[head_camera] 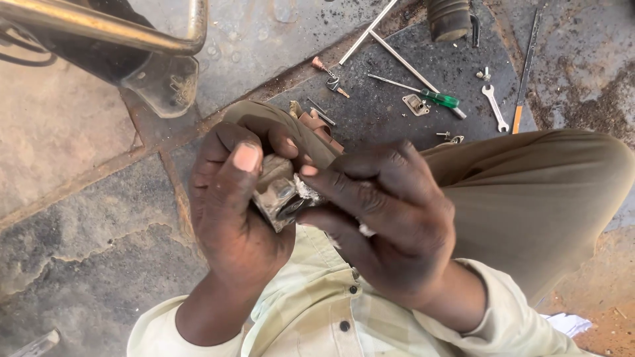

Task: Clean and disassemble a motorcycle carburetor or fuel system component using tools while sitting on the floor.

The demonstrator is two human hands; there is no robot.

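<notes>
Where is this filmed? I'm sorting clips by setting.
Probably an outdoor roadside repair spot. Both hands, left hand and right hand, hold a small metal part over stained ground strewn with a screwdriver, a spanner and rods.

1. Bright, even daylight is seen across the frame.
2. Glare is caught on the metal tube [99,26] at upper left.
3. Soft shadow is cast beneath the hands at centre.
4. Slight motion blur is noted on the right hand [390,218].
</notes>
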